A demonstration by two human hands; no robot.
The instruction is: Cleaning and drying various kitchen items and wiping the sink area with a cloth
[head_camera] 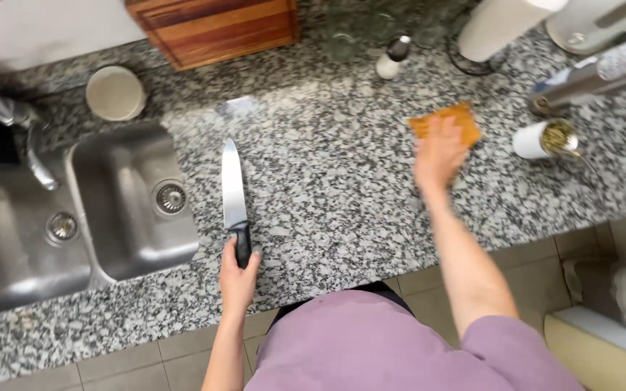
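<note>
Two hands at a speckled granite bench (pixel 327 188): knife at left, cloth at right.

The left hand (pixel 238 279) closes its grip around the black handle of a chef's knife (pixel 234 192), which lies flat on the bench just right of the steel double sink (pixel 121 210), blade pointing away from the person. The right hand (pixel 440 156) rests palm-down, fingers spread, on an orange cloth (pixel 452 119), pressing rather than clasping it. A white jar of dried herbs (pixel 545 139) lies tipped over nearby; a wooden board (pixel 215 29) stands at the back.

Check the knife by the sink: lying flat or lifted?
Lying flat: the knife rests on the countertop, left hand on its black handle.
</note>
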